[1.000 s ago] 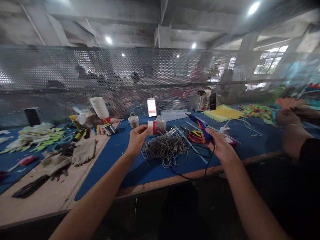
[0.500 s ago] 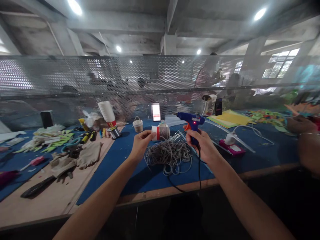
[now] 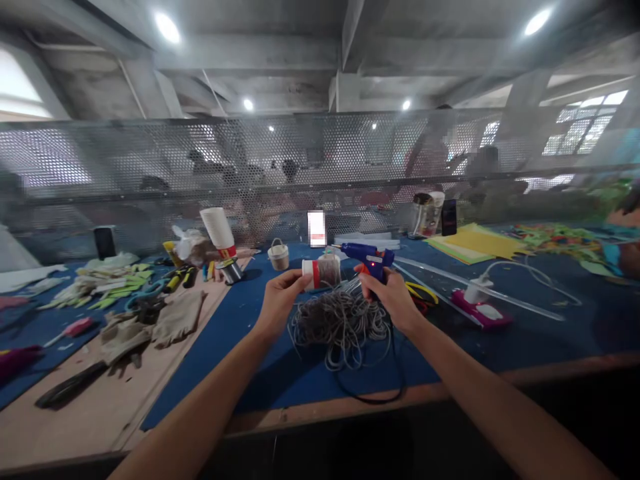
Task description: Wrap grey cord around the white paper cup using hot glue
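Note:
My left hand is closed on a paper cup lying on its side in the air. The cup is white with a red band, and grey cord is wrapped round its far part. In my right hand is a blue glue gun with an orange trigger and a small red light. Its nozzle points left, just above the wrapped part of the cup; I cannot tell whether it touches. Below both hands lies a loose heap of grey cord on the blue mat.
A small cord-covered basket stands behind the cup. Stacked paper cups lean at the left, near work gloves. A purple power strip and yellow sheets are on the right. A mesh partition rises behind.
The glue gun has moved left and down, bringing its nozzle close over the cord-wrapped cup. The view has shifted slightly, and a person's arm at the right has mostly left the picture.

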Available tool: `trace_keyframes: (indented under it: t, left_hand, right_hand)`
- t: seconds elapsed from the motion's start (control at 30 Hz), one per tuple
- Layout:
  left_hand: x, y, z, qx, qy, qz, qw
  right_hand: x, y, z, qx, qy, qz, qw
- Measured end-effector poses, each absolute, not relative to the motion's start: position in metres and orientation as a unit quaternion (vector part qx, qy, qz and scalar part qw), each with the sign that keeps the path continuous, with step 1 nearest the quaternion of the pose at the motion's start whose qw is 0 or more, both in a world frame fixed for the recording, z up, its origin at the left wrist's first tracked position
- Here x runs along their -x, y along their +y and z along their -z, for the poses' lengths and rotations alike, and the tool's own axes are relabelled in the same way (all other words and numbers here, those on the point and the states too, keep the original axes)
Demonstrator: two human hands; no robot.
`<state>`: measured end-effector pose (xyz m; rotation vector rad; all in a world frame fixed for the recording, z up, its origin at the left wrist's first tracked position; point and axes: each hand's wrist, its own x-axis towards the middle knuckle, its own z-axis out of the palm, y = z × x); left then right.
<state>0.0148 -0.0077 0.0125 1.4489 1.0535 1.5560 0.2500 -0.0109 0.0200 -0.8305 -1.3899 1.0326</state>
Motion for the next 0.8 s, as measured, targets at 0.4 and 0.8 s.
trace_keyframes:
  t: [0.4, 0.8]
  left_hand:
    - [-0.018, -0.011, -0.016, -0.574, 0.418, -0.608, 0.355]
    - [-0.02, -0.015, -0.019, -0.577, 0.403, -0.61, 0.364]
  right_hand:
    - [-0.248, -0.021, -0.016, 0.389, -0.633, -0.377, 0.553]
    - [-0.245, -0.023, -0.011, 0.418, -0.657, -0.322, 0.538]
